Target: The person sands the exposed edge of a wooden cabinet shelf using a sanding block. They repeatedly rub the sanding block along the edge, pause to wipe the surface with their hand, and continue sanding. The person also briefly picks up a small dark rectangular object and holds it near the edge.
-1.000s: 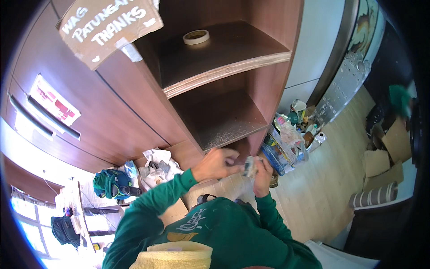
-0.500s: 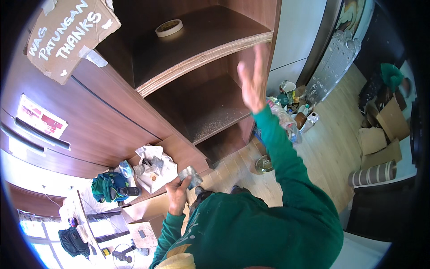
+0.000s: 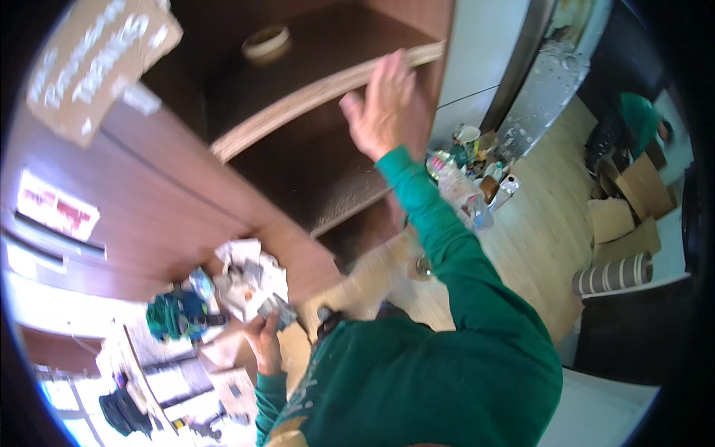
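My right hand is stretched up to the raw plywood front edge of a dark brown shelf. Its fingers are extended with the thumb spread, and it holds nothing. The fingertips overlap that edge; whether they touch it is hard to tell. Low on the left, my left hand grips a small grey object, blurred, its kind unclear. On the shelf above lies a roll of masking tape. A lower shelf has pale dust on it.
White paper with small items lies beside a green bag at left. Bottles and containers crowd the floor by the cabinet's right side. Cardboard and a person in green are at far right. A cardboard sign hangs upper left.
My right hand has moved left and turned, its fingers now over the shelf edge. My left hand has moved left and down with the grey object. The whole view has shifted slightly.
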Available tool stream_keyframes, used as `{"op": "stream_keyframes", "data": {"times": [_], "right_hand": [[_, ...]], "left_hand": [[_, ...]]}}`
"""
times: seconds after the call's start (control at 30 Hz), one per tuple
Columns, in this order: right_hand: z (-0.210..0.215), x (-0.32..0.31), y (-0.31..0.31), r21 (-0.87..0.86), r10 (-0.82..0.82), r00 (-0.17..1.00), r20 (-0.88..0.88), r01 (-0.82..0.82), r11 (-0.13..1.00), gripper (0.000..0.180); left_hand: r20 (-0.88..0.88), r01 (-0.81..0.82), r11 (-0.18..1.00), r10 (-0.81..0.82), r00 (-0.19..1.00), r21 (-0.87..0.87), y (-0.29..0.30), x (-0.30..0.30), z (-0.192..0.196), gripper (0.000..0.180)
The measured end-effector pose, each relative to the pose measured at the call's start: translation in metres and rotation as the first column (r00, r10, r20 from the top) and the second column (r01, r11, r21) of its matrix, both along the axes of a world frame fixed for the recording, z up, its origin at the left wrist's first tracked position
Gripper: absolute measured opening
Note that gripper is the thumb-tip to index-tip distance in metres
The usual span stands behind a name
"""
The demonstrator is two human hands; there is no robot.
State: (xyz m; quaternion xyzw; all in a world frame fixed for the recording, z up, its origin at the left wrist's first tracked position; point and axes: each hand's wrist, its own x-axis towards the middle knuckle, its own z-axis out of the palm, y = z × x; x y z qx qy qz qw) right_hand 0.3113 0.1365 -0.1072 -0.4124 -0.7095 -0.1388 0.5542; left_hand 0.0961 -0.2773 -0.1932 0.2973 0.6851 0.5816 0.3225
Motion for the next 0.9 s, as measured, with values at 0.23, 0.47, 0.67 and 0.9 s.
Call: {"op": "stream_keyframes", "data": {"times": [0.23,0.47,0.67,0.9], "right_hand": [[0.041,-0.007,-0.017,-0.108,-0.062,0.961,-0.269,0.034,0.994,0.08],[-0.003,-0.075,-0.109,0.058,0.37,0.898,0.237,-0.394,0.917,0.075],[-0.113,-0.036,-0.173,-0.302,0.544,0.615,-0.57,-0.773,0.558,0.035],[-0.295,0.039,-0.31,-0.945,0.097,0.943,-0.319,-0.324,0.047,0.023]], "left_hand": [[0.157,-0.171,0.974,0.193,0.969,-0.146,-0.035,0.006,-0.023,0.019],[0.0,-0.111,0.974,0.113,0.994,-0.197,-0.057,0.008,-0.048,0.023],[0.227,-0.241,0.92,0.317,0.921,-0.308,-0.091,-0.043,-0.117,0.021],[0.204,-0.249,0.848,0.378,0.903,-0.468,-0.093,-0.179,-0.175,0.025]]}}
